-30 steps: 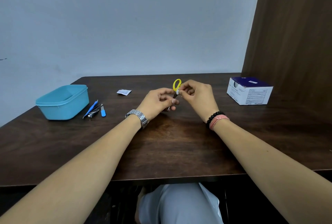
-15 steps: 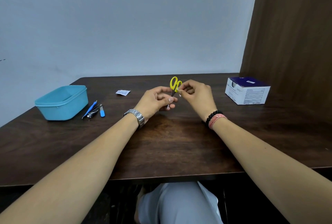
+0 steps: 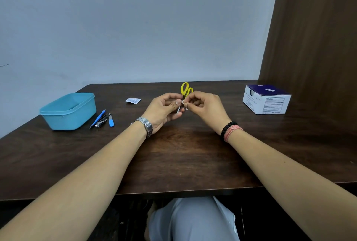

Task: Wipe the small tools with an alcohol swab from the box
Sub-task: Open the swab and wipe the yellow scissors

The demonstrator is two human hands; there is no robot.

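Observation:
Small scissors with yellow handles [image 3: 185,89] stand upright over the middle of the table, handles up and blades pointing down. My left hand [image 3: 164,108] grips the blades between thumb and fingers. My right hand [image 3: 205,105] pinches a small white alcohol swab [image 3: 184,103] against the blades just below the handles. A white and purple swab box [image 3: 267,99] sits at the right. Several small tools lie left of my hands: a blue-handled tweezer [image 3: 98,117], a nail clipper [image 3: 101,122] and a blue-handled file [image 3: 110,121].
A light blue plastic tub [image 3: 69,111] stands at the left beside the tools. A torn white swab wrapper [image 3: 133,100] lies behind my left hand. A brown wooden panel [image 3: 313,38] rises at the right. The dark table's front edge [image 3: 183,192] is close to me.
The scissors have turned so both yellow loops show and have risen slightly. My right hand's swab has slid down from near the handles onto the blades.

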